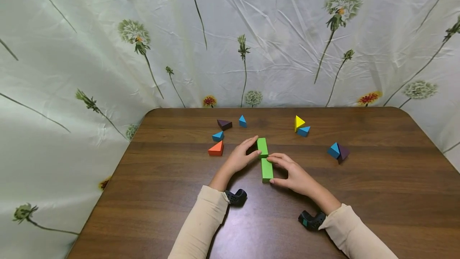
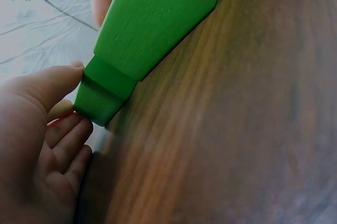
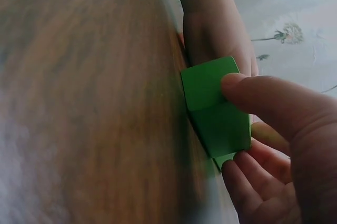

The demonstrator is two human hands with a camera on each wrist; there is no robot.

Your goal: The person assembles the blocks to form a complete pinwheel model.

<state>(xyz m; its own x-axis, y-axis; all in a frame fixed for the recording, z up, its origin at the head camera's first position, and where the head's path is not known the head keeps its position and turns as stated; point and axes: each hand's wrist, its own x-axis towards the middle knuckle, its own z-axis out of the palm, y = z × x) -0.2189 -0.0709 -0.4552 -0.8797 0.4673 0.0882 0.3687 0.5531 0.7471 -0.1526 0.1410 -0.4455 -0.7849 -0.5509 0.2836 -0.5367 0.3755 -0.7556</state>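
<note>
Two green rectangular blocks lie on the table in the head view, one behind the other and slightly offset sideways. My left hand (image 1: 240, 158) pinches the far green block (image 1: 262, 147), its thumb at the near end and its fingers by the far end. The near green block (image 1: 267, 170) is gripped by my right hand (image 1: 295, 174), with the thumb at the near right corner and fingertips at the far end. In the right wrist view, the thumb (image 3: 263, 95) presses on this block's near end. The left wrist view shows the left thumb (image 2: 52, 84) against the far block.
Left of the blocks lie a red triangular block (image 1: 216, 149), a blue one (image 1: 217, 136), a dark purple one (image 1: 224, 124) and another blue one (image 1: 242, 121). Rightward are a yellow triangular block (image 1: 299, 123) beside a blue one (image 1: 303, 131), and a blue-and-purple pair (image 1: 338, 152).
</note>
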